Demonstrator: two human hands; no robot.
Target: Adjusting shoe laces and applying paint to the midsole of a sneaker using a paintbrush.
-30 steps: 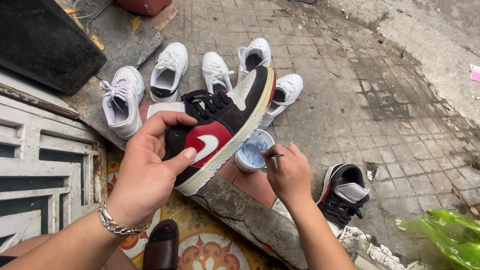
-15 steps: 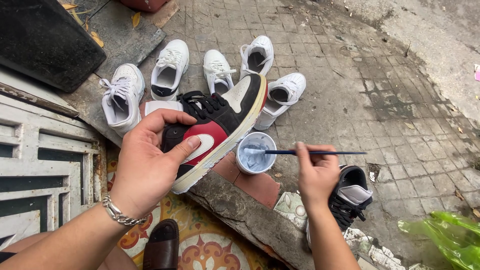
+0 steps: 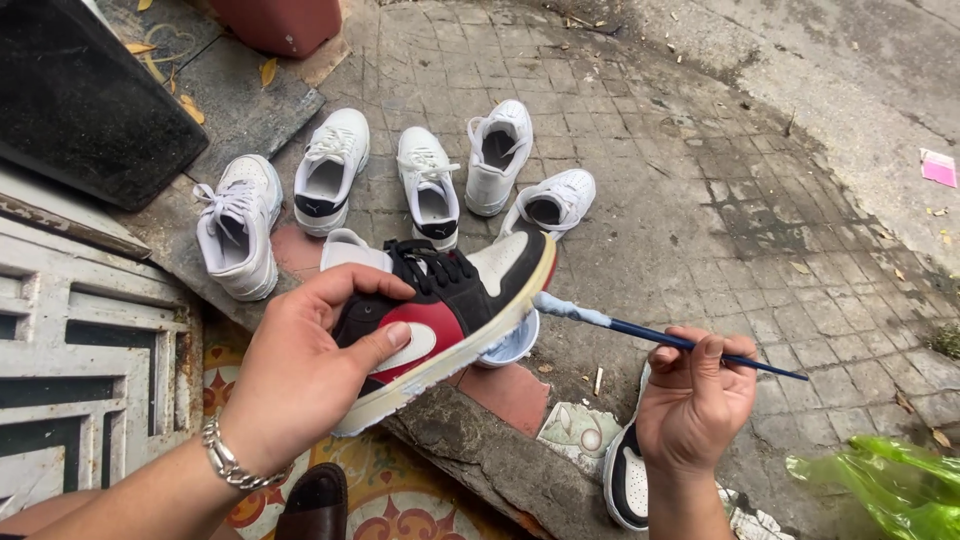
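While the left hand (image 3: 300, 375) is gripping the black-and-red sneaker (image 3: 440, 310) at frame centre, the right hand (image 3: 695, 400) is pinching a blue paintbrush (image 3: 660, 335) against its sole.

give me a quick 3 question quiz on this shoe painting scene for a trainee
1. True or false: the left hand grips the black, red and white sneaker by its side.
2. What does the right hand hold? A) a rag B) a blue-handled paintbrush C) a spray can
3. Fill in: the brush's white-coated tip is at the sneaker's ____ edge, near the toe.

Key
1. True.
2. B.
3. Sole. The small cup of white paint sits just under the sneaker, five white sneakers lie on the paving beyond, and a second dark sneaker lies below the right hand.
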